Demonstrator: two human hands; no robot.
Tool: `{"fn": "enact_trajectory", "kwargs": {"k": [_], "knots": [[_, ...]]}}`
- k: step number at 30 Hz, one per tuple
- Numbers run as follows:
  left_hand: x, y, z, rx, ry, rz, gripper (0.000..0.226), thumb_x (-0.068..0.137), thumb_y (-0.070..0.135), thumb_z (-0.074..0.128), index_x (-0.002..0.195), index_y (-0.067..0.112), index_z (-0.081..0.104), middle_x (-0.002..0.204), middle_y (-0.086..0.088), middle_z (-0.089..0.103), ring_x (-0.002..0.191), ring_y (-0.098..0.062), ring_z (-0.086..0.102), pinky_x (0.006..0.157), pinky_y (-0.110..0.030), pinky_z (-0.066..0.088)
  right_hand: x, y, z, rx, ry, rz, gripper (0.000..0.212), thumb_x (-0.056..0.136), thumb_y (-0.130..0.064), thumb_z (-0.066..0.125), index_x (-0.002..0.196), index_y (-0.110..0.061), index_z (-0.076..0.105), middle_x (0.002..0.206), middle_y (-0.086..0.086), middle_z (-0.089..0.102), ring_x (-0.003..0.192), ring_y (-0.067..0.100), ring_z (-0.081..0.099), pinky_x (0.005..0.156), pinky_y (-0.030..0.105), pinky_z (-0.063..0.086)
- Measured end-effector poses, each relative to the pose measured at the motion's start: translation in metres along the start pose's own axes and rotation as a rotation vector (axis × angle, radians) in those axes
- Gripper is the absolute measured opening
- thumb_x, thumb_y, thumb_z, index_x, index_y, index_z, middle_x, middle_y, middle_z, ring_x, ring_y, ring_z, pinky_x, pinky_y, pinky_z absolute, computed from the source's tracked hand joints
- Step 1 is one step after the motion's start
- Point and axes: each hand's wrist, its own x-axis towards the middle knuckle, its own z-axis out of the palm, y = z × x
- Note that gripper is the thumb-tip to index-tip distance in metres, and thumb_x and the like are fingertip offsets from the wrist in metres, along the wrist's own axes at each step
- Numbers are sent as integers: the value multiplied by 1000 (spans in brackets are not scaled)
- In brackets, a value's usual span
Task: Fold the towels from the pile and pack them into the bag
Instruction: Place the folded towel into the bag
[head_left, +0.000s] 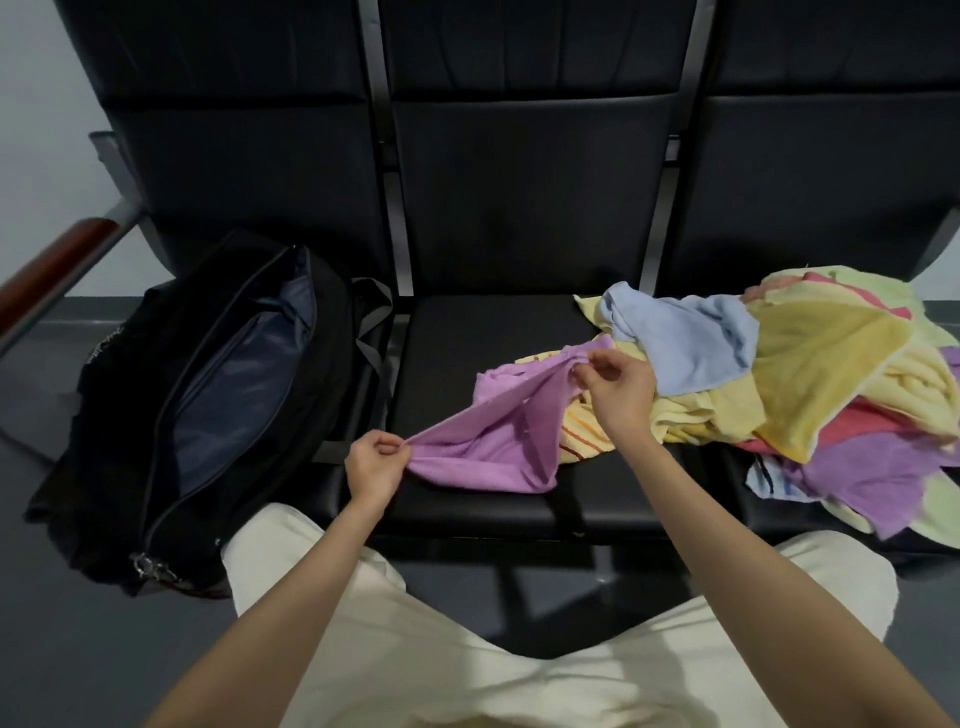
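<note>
My left hand (375, 465) pinches one corner of the purple towel (485, 441); my right hand (621, 387) pinches the opposite end. Its long axis runs diagonally, near-left to far-right, over the middle seat (483, 332), between the unzipped bag (218, 395) and the pile (810, 374).

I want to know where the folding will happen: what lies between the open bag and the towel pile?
In the head view, the black seat, with the purple towel stretched over it between left hand and right hand.
</note>
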Motion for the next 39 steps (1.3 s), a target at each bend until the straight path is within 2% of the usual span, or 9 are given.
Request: {"fn": "enact_trajectory", "kwargs": {"k": [4, 8, 12, 17, 22, 27, 34, 37, 39], "knots": [[16, 13, -9, -182, 93, -168, 16, 76, 6, 68, 69, 20, 66, 75, -7, 69, 79, -30, 67, 78, -39, 56, 15, -8, -9, 101, 157, 28, 10, 84, -11, 68, 92, -8, 73, 80, 4, 71, 77, 18, 68, 76, 30, 57], [32, 39, -22, -272, 171, -205, 15, 79, 4, 66, 74, 17, 69, 85, -12, 70, 78, -25, 66, 68, -34, 55, 30, -29, -23, 164, 293, -30, 10, 84, -11, 67, 93, -9, 73, 83, 3, 71, 80, 17, 67, 76, 29, 56], [42, 83, -36, -328, 184, -103, 9, 78, 4, 68, 82, 12, 71, 87, -11, 71, 80, -23, 66, 71, -33, 56, 43, -51, -36, 242, 392, -71, 12, 85, -9, 64, 93, -15, 72, 84, -1, 70, 82, 12, 66, 76, 23, 54], [44, 174, -56, -563, 254, 86, 9, 85, 2, 61, 86, 7, 69, 78, -5, 66, 69, -14, 60, 54, -20, 48, 58, -83, -47, 368, 522, -78, 13, 85, -4, 61, 92, -9, 71, 83, 1, 68, 73, 2, 60, 70, 11, 49], [40, 241, -67, -643, 255, 219, 11, 85, 5, 62, 84, 11, 70, 79, 0, 67, 79, -14, 63, 70, -25, 53, 69, -109, -46, 432, 527, -78, 11, 86, -6, 60, 94, -7, 68, 87, 4, 67, 72, 3, 58, 69, 9, 47], [29, 266, -88, -625, 383, 370, 13, 85, 3, 60, 86, 12, 70, 80, 2, 66, 76, -6, 62, 66, -16, 50, 69, -120, -58, 443, 713, -67, 13, 90, -12, 56, 100, -6, 63, 97, 8, 61, 80, 10, 54, 69, 7, 41], [36, 234, -103, -324, 339, 397, 12, 83, 5, 67, 83, 16, 71, 79, 1, 68, 73, -10, 66, 65, -24, 55, 65, -95, -62, 335, 619, -99, 10, 86, -19, 61, 90, -11, 66, 101, 17, 61, 66, 6, 51, 78, 32, 51], [46, 235, -98, -274, 253, 363, 9, 87, 4, 63, 87, 10, 69, 75, -5, 68, 63, -16, 69, 59, -28, 58, 70, -88, -64, 264, 529, -75, 14, 87, -22, 62, 93, -12, 68, 102, 17, 63, 68, 9, 55, 72, 26, 51], [58, 244, -94, -238, 174, 345, 9, 91, 3, 58, 90, 5, 67, 74, -9, 68, 61, -21, 70, 61, -33, 60, 81, -89, -68, 202, 470, -70, 12, 89, -20, 61, 95, -13, 68, 101, 11, 65, 75, 11, 60, 78, 29, 53]]}}
